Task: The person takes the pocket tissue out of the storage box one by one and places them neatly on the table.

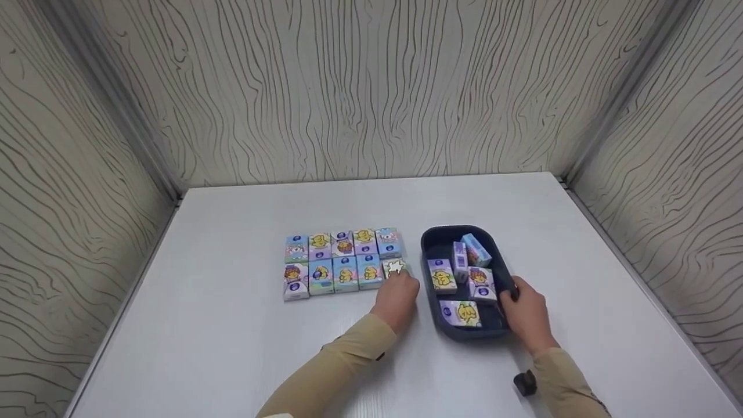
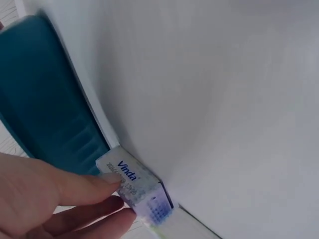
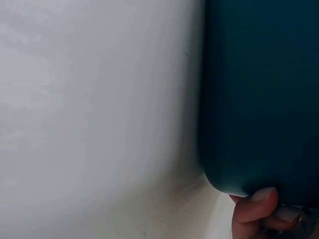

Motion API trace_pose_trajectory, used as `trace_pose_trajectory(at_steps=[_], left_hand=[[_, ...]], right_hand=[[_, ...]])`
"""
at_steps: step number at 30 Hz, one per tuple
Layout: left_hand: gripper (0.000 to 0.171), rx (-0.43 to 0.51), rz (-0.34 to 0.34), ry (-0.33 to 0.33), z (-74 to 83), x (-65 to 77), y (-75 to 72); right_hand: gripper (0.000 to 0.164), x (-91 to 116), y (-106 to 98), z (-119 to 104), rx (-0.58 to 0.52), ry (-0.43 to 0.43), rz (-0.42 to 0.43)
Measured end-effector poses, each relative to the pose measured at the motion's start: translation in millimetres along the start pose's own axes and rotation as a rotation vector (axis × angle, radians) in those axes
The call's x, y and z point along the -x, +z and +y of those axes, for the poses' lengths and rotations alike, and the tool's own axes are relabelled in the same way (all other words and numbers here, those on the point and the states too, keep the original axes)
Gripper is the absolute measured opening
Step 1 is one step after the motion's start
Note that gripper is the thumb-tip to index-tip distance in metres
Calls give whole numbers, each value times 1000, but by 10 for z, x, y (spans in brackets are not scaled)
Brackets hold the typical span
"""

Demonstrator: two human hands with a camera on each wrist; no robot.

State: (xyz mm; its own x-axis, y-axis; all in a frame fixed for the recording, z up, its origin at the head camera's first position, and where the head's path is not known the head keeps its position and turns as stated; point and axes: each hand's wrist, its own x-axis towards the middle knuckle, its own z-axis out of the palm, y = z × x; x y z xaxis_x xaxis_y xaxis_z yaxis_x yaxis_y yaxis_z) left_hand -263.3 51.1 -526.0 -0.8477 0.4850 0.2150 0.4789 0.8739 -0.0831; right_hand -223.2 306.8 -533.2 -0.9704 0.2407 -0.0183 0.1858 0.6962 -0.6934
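My left hand [image 1: 399, 297] pinches a small Vinda tissue pack [image 2: 130, 179] at the right end of the front row. In the left wrist view the thumb lies on the printed side and the fingers are beneath. The other packs [image 1: 345, 273] stand edge to edge in two rows to the left, in blue and purple wrappers with cartoon prints. My right hand [image 1: 527, 313] grips the right rim of a dark blue tray [image 1: 442, 331]. Inside the tray several tissue packs lie loosely, among them a purple one [image 1: 460, 313] near the front.
Everything rests on a white table [image 1: 220, 348] with wood-grain panels [image 1: 371, 93] behind and at both sides. A small black object [image 1: 525, 383] shows beside the right sleeve. The tray's left wall stands close to the rows' right end.
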Motion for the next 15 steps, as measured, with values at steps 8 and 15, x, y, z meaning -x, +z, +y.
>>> trace_pose_trajectory(at_steps=[8, 15], left_hand=[[10, 62, -14, -16, -71, -33, 36], [13, 28, 29, -36, -108, -46, 57]], right_hand=[[47, 2, -11, -7, -10, 22, -26], [48, 6, 5, -3, 2, 4, -3]])
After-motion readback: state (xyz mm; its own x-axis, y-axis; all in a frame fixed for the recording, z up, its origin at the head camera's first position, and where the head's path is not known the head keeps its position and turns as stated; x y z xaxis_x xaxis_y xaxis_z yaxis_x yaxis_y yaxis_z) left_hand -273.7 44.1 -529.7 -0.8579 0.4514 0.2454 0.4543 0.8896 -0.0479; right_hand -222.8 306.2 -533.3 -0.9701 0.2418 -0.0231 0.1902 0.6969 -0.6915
